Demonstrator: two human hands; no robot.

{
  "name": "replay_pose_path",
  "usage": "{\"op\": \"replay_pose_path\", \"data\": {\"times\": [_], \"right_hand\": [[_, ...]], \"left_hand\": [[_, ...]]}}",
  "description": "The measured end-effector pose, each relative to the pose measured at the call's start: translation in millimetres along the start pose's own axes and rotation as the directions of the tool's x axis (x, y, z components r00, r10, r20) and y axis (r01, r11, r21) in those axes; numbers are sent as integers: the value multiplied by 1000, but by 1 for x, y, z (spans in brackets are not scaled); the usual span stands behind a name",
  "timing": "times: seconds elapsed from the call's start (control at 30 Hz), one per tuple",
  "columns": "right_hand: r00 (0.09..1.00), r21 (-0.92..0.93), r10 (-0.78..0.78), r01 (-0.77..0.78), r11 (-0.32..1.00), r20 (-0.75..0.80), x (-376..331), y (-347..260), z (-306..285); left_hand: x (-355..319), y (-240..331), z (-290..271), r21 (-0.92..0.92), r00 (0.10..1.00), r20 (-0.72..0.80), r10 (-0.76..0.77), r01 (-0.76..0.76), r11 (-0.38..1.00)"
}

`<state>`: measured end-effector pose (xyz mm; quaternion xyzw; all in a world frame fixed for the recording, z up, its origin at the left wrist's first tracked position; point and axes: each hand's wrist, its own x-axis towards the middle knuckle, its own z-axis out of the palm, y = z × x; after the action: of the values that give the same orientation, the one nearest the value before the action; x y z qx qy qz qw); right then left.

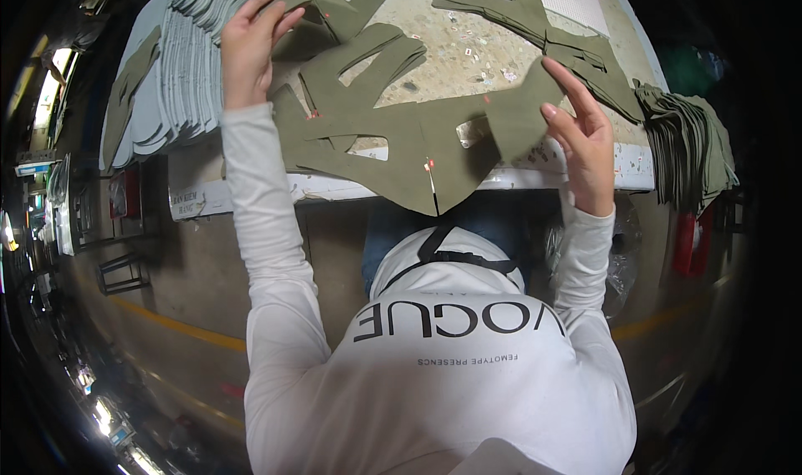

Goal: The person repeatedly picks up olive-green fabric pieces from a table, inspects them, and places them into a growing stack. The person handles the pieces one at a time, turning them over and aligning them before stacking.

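Observation:
A large olive-green cut fabric piece (401, 132) with finger-like strips and cut-out holes lies spread over the table's near edge. My left hand (251, 36) rests flat on its far left strips, fingers apart. At the right, my right hand (581, 132) pinches the piece's right flap between thumb and fingers and lifts it slightly off the table. More olive-green cut pieces (535, 24) lie farther back on the right.
A tall fanned stack of grey-blue cut pieces (171, 66) fills the table's left side. A pile of olive-green pieces (689, 141) hangs off the right edge. The worn table top (459, 53) carries small paper scraps. A concrete floor with a yellow line (175, 325) lies below.

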<state>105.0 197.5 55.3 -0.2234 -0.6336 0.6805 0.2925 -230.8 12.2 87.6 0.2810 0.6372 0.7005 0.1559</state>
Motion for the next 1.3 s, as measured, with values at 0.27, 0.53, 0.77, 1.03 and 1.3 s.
{"op": "replay_pose_path", "data": {"times": [0.27, 0.53, 0.77, 1.03, 1.3], "right_hand": [[996, -32, 94, -94, 995, 5, -39, 39, 41], [994, -176, 81, -68, 982, 67, -53, 50, 43], [987, -86, 145, -139, 987, 64, -72, 50, 47], [999, -307, 8, 5, 952, 41, -80, 55, 56], [962, -803, -247, 239, 545, 119, -83, 25, 56]], "left_hand": [[-147, -11, 27, 37, 921, 167, -351, 350, 936], [-188, -43, 71, -34, 962, -45, -269, 268, 963], [-210, -29, 53, -2, 890, 78, -449, 450, 893], [-221, -25, 47, 65, 870, 87, -485, 481, 874], [-224, -18, 54, 545, 986, -53, -157, 161, 823]]}}
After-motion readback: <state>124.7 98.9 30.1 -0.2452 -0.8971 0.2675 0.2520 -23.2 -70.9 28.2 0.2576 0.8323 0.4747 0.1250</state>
